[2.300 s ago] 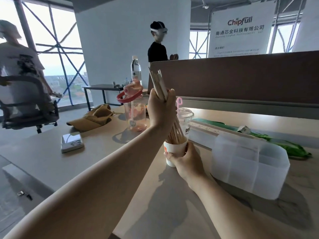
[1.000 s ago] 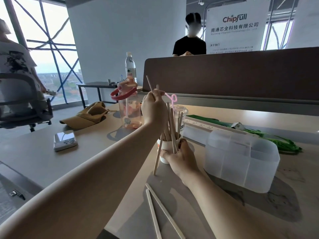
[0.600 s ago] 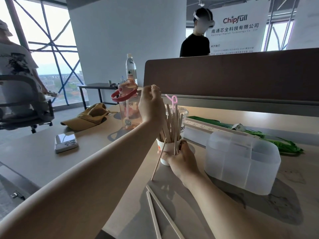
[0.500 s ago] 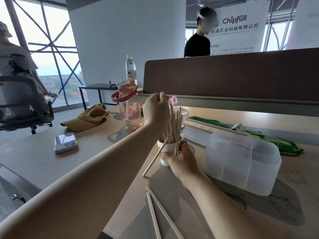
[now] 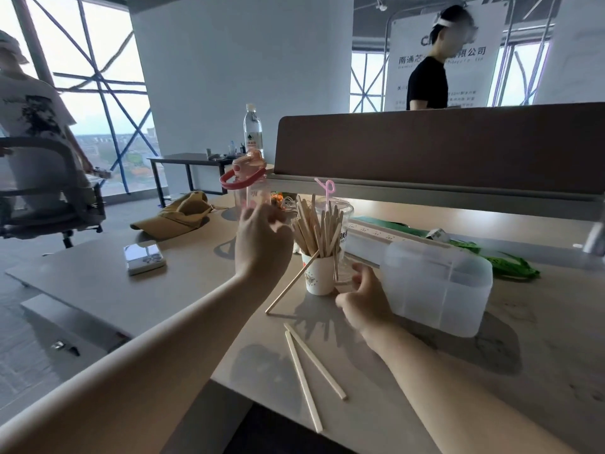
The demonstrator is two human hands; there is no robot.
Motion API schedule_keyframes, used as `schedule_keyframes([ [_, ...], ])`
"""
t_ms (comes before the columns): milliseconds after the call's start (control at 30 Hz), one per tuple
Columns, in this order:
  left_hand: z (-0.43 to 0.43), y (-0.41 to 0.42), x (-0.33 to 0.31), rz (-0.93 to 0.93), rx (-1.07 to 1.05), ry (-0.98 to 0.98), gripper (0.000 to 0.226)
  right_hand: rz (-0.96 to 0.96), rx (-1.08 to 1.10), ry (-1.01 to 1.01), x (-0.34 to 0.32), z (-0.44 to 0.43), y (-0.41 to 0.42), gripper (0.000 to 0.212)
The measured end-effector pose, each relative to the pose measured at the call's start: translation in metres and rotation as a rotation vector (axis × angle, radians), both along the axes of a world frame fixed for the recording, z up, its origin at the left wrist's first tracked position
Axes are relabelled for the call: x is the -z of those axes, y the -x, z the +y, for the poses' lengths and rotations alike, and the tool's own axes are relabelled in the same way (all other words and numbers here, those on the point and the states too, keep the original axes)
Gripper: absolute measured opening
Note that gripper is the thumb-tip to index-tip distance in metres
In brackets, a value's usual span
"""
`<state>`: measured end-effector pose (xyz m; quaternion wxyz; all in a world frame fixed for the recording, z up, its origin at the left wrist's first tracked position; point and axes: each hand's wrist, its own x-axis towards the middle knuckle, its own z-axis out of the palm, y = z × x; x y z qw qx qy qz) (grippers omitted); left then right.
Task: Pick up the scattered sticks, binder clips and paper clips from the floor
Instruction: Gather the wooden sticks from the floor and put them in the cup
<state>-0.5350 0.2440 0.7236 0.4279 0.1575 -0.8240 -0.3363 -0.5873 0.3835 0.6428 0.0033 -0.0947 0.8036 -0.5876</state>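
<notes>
Down on the grey floor at the far left lie some small dark metal binder clips, well apart from everything on the smooth pale desk. On the desk there's a little flat square box with a shiny top, then a soft, crumpled tan cap, and a clear bottle with a pink lid and loop handle.

The left hand hangs above the desk just left of the cup, fingers loosely curled and a bit blurred, with nothing in it. Beside it stands a white paper cup stuffed with thin, flat, pale wooden sticks fanning out from its rim. One slim stick slants from the cup's rim down to the desk. Two loose sticks lie flat nearer the desk's front edge, almost meeting at their far ends.

The right hand sits low just right of the cup, fingers gently bent and not wrapped round anything. Touching its far side is a frosted, round-cornered plastic bin with dividers inside.
</notes>
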Motion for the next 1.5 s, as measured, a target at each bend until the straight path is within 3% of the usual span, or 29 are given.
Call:
schedule_keyframes([
  [33, 0.0, -0.007, 0.013, -0.117, 0.028, 0.017, 0.006, 0.047, 0.106, -0.062, -0.002, 0.005, -0.011, 0.051],
  [100, 0.002, -0.016, 0.039, -0.362, 0.053, 0.088, 0.023, 0.174, 0.242, -0.192, -0.005, 0.011, -0.034, 0.026],
  [167, 0.003, -0.018, 0.056, -0.472, 0.059, 0.112, 0.037, 0.206, 0.146, -0.352, -0.009, 0.009, -0.059, 0.02],
  [267, 0.005, -0.02, 0.055, -0.467, 0.057, 0.046, 0.025, 0.098, -0.214, -0.672, -0.017, 0.001, -0.095, 0.066],
  [300, 0.004, -0.02, 0.053, -0.475, 0.056, 0.017, 0.025, 0.088, -0.278, -0.78, -0.017, -0.001, -0.102, 0.072],
  [467, 0.007, -0.029, 0.038, -0.517, 0.08, 0.008, 0.028, 0.149, -0.359, -0.935, -0.027, 0.003, -0.102, 0.039],
  [667, 0.011, -0.042, 0.023, -0.427, 0.127, 0.022, 0.026, 0.192, -0.461, -1.113, -0.046, 0.012, -0.095, 0.03],
  [800, 0.016, -0.045, 0.004, -0.232, 0.129, -0.001, 0.016, 0.19, -0.459, -1.201, -0.046, 0.026, -0.086, 0.029],
  [900, 0.019, -0.041, -0.026, -0.082, 0.141, 0.005, 0.01, 0.117, -0.394, -0.962, -0.062, 0.037, -0.067, 0.017],
  [1033, 0.017, -0.017, -0.068, 0.032, 0.174, -0.033, 0.007, 0.171, -0.252, -0.614, -0.107, 0.053, -0.034, 0.021],
  [1200, 0.017, 0.022, -0.078, 0.014, 0.129, 0.04, 0.011, 0.193, -0.11, -0.147, -0.142, 0.056, 0.015, 0.022],
  [1333, 0.011, 0.047, -0.059, -0.162, 0.083, 0.084, 0.011, 0.312, 0.025, -0.073, -0.138, 0.039, 0.048, 0.011],
  [1400, 0.01, 0.052, -0.051, -0.209, 0.077, 0.102, 0.017, 0.309, 0.032, -0.08, -0.128, 0.03, 0.054, 0.008],
  [1500, 0.009, 0.053, -0.042, -0.3, 0.085, 0.113, 0.007, 0.281, 0.027, -0.023, -0.111, 0.017, 0.051, 0.005],
])
